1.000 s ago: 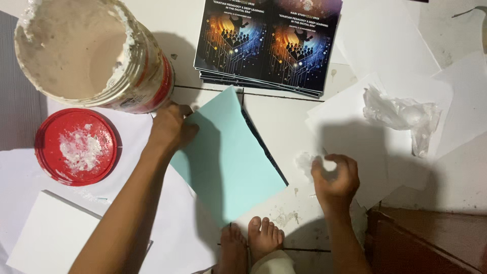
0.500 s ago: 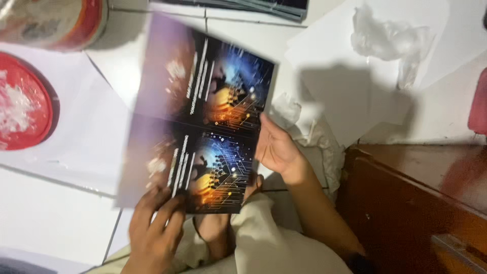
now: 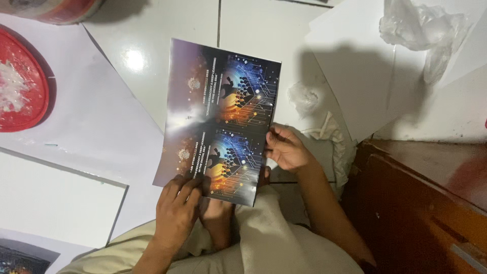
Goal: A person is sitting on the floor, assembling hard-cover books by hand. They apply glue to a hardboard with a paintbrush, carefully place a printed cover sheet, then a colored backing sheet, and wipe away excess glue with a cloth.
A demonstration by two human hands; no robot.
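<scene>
Fingers of the left hand [image 3: 175, 210] were closed on the lower edge of the printed sheet [image 3: 219, 119], with the thumb side hidden under the paper. At the far left I saw the red lid [image 3: 23, 94] with white paste in it, lying on white paper [image 3: 91, 127], well apart from the hands. The sheet was held up over the floor tiles [image 3: 253, 30], printed side to the camera, showing the same dark picture two times, one above the other. I judged that picking up was done; no paste was visible on the side I could see, so gluing seemed still to be left. The right hand [image 3: 286, 149] pinched the right edge of the sheet at about the middle. Open room was above the sheet on the tiles. To the right, crumpled plastic [image 3: 423, 33] lay on more white sheets, and the wooden furniture [image 3: 421, 203] closed that side near the right arm.
</scene>
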